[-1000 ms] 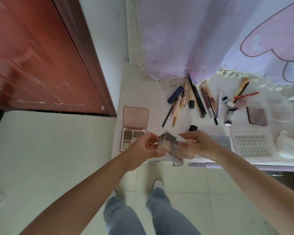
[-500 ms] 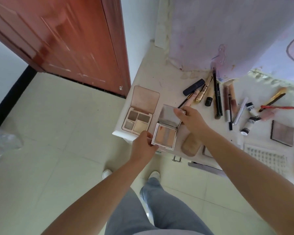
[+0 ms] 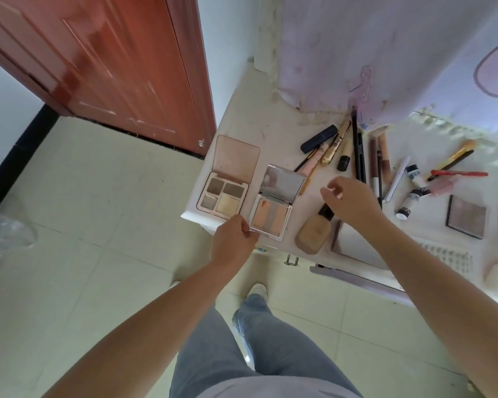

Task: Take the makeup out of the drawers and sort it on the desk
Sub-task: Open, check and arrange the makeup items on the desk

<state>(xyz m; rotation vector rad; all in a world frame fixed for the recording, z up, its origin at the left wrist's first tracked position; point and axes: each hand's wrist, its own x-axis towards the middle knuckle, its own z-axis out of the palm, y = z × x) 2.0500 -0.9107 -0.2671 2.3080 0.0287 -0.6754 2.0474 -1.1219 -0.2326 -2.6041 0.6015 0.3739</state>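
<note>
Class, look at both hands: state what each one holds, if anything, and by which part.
The left hand pinches the open blush palette at its near left corner. The right hand holds nothing; its fingers hang loosely curled above the desk.

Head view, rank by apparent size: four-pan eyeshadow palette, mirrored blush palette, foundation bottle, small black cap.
1-2. Four-pan eyeshadow palette and mirrored blush palette: both lie open and look much alike in size, so no ranking between them.
3. Foundation bottle, partly hidden by the right hand.
4. Small black cap, clearly smallest.
</note>
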